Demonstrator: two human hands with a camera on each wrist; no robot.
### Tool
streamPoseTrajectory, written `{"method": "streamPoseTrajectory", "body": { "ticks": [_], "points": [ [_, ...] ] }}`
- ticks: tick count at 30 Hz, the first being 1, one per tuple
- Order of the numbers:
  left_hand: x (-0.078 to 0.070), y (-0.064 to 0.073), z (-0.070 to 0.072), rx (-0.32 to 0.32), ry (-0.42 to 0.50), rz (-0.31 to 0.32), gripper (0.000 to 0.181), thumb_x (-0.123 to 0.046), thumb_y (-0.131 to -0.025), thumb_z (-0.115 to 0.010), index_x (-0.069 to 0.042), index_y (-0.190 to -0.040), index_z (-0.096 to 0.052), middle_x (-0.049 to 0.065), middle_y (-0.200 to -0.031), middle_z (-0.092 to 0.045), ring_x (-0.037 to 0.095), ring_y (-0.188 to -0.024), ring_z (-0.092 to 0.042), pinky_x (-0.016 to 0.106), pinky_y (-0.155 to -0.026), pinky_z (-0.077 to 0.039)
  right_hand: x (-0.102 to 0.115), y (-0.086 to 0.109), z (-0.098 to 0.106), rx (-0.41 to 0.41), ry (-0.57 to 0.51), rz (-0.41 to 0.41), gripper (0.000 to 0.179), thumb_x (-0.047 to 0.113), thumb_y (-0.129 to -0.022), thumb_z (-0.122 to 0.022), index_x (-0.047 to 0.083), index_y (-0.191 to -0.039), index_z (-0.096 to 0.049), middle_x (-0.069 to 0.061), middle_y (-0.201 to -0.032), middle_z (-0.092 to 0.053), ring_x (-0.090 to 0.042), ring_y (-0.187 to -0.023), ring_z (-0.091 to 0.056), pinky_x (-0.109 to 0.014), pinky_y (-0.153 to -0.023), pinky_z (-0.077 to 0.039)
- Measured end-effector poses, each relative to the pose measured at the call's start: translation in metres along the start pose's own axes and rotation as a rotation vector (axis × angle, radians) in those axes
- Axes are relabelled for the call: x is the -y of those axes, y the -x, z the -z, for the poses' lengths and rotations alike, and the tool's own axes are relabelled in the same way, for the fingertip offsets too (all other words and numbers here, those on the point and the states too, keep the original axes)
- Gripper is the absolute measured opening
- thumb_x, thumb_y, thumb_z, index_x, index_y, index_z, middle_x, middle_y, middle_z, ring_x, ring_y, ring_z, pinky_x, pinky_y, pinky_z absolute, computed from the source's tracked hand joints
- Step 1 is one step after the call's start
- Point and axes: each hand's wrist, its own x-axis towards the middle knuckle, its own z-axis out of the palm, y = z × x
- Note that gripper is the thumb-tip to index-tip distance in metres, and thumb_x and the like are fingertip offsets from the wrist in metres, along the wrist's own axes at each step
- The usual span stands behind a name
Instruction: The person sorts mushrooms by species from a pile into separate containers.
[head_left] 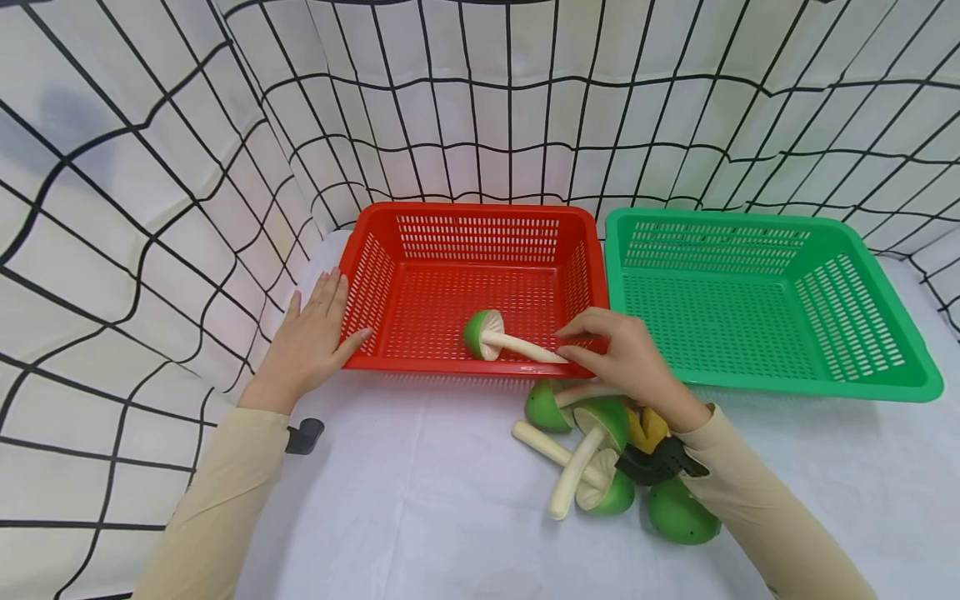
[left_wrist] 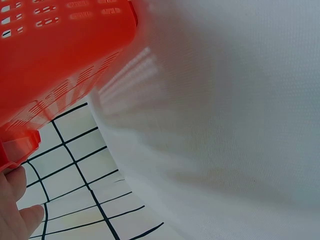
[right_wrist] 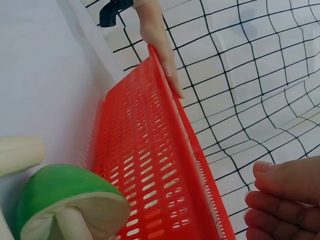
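Mesh (head_left: 509, 117): black wire squares against white sheeting, standing behind the baskets and along the left.
Tablecloth (head_left: 390, 508): white, lying under both baskets and the loose pieces.
Green basket (head_left: 810, 388): slatted plastic, just beside the red one on its right.
Loose pieces: three green-capped mushrooms (head_left: 577, 469) overlap before the red basket; a yellow piece (head_left: 649, 431) and a round green piece (head_left: 681, 511) lie near them.
In the way: the right forearm and its black wrist band (head_left: 654, 463) hide part of the yellow and green pieces.
Red basket (head_left: 465, 365): its front wall stands between the loose pieces and the mushroom inside.
Left hand (head_left: 309, 337): fingers straight, laid against the left rim, thumb apart by the front corner.
Right hand (head_left: 630, 354): fingers bent, a gap between them and the thumb, at the front right corner; contact with the stem cannot be told.
Inside mushroom (head_left: 517, 343): on its side along the front wall; green cap leftward, pale gills showing, long cream stem toward the right hand.
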Motion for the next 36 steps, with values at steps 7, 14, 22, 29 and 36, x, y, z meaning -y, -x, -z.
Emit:
{"method": "streamPoseTrajectory", "body": {
  "ticks": [7, 14, 22, 29, 36],
  "points": [
    [-0.001, 0.001, 0.001, 0.003, 0.005, -0.003, 0.081, -0.048, -0.098, -0.033, 0.010, -0.147, -0.005, 0.026, -0.154, -0.006, 0.037, -0.142, -0.003, 0.060, -0.110, -0.003, 0.003, 0.020, 0.008, -0.044, -0.021, 0.042, 0.018, 0.002, -0.075, -0.077, 0.008, -0.091, -0.073, 0.000, -0.087, -0.068, -0.007, -0.076, -0.058, -0.027, -0.065, -0.049],
    [-0.001, 0.001, 0.001, -0.001, 0.009, -0.007, 0.081, -0.048, -0.098, -0.033, 0.010, -0.147, -0.005, 0.026, -0.154, -0.006, 0.037, -0.142, -0.003, 0.060, -0.110, -0.004, 0.005, 0.039, 0.015, -0.067, -0.099, 0.067, 0.023, -0.006, -0.073, -0.075, 0.005, -0.093, -0.072, -0.002, -0.088, -0.068, -0.008, -0.078, -0.061, -0.021, -0.069, -0.052],
    [0.000, 0.000, -0.001, -0.008, 0.005, -0.008, 0.081, -0.049, -0.098, -0.033, 0.009, -0.147, -0.006, 0.025, -0.154, -0.006, 0.036, -0.142, -0.002, 0.060, -0.110, -0.005, 0.005, 0.060, 0.021, -0.074, -0.099, 0.058, 0.027, -0.009, -0.071, -0.075, 0.007, -0.093, -0.072, 0.000, -0.090, -0.067, -0.012, -0.082, -0.062, -0.017, -0.068, -0.050],
    [-0.001, -0.002, -0.002, -0.009, 0.015, -0.013, 0.080, -0.048, -0.098, -0.034, 0.009, -0.147, -0.006, 0.026, -0.154, -0.006, 0.037, -0.142, -0.002, 0.060, -0.110, -0.003, -0.002, 0.082, 0.027, -0.073, -0.098, 0.030, 0.034, -0.012, -0.070, -0.074, 0.009, -0.097, -0.072, -0.001, -0.093, -0.068, -0.009, -0.085, -0.062, -0.016, -0.077, -0.048],
    [0.001, -0.003, -0.002, 0.000, 0.010, 0.006, 0.082, -0.050, -0.097, -0.035, 0.008, -0.147, -0.006, 0.026, -0.154, -0.007, 0.036, -0.143, -0.001, 0.059, -0.111, -0.003, -0.002, 0.116, 0.038, -0.093, -0.022, -0.053, 0.039, -0.010, -0.069, -0.076, 0.016, -0.097, -0.071, 0.004, -0.095, -0.068, -0.001, -0.092, -0.059, -0.011, -0.079, -0.044]
  ]
}}
